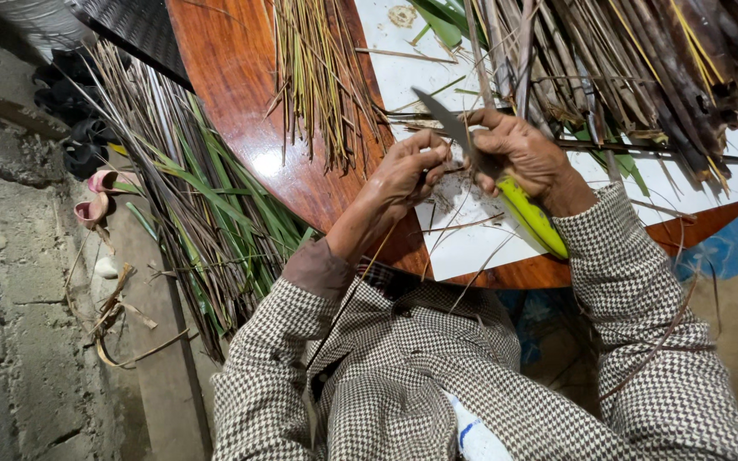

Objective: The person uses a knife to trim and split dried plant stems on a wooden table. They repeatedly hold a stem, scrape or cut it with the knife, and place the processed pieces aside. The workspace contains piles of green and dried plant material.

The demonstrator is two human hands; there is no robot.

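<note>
Rough concrete floor (pixel 10 341) runs down the left edge, a few sandals (pixel 96 201) parked out of the way against it, and next to them a long sheaf of green and brown leaf strips (pixel 207 222) leans off the rim of the round wooden table (pixel 232 77), within easy reach of the worker. Moving across, a bundle of stripped yellowish ribs (pixel 322 77) lies fanned on the polished wood, set apart from the raw stock, seemingly the cleaned pile. Now the centre: the left hand (pixel 407 171) has its fingers pinched together on a thin leaf rib (pixel 386 239), a pale, wiry sliver that trails down toward the houndstooth jacket (pixel 403 384); held taut like that, it meets the blade squarely. The right hand (pixel 523 158) is wrapped tight around a knife (pixel 506 188) with a yellow-green handle, grey blade angled up and left across the rib. Whether the edge is actually touching the rib is hard to say, since the fingers crowd it. Both hands work over a white sheet (pixel 489 248) that catches the scrapings. Far right, a heap of dark unstripped fronds (pixel 642 60) waits on that sheet.
</note>
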